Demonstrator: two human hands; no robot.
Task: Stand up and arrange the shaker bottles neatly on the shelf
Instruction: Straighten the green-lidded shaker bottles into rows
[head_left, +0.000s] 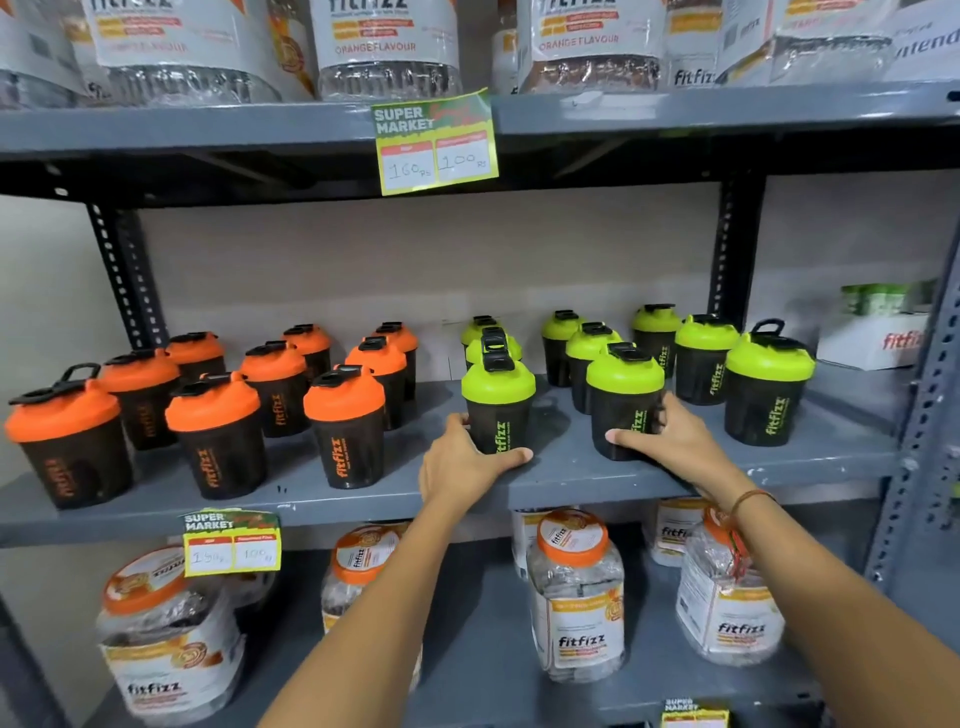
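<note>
Black shaker bottles stand upright on the grey middle shelf (311, 499). Several orange-lidded ones (345, 426) fill its left half in rough rows. Several green-lidded ones fill the right half. My left hand (467, 462) wraps the base of the front green-lidded bottle (498, 405), thumb across its front. My right hand (670, 434) grips the base of a second green-lidded bottle (626, 400) beside it. Both bottles rest on the shelf near its front edge. Another green-lidded bottle (766, 387) stands at the far right.
Large plastic jars (576, 597) sit on the shelf below, more jars (387, 47) on the shelf above. Price tags (436, 143) (232, 543) hang from the shelf edges. A white box (878, 340) sits at the far right. Perforated metal uprights (919, 441) frame the shelf.
</note>
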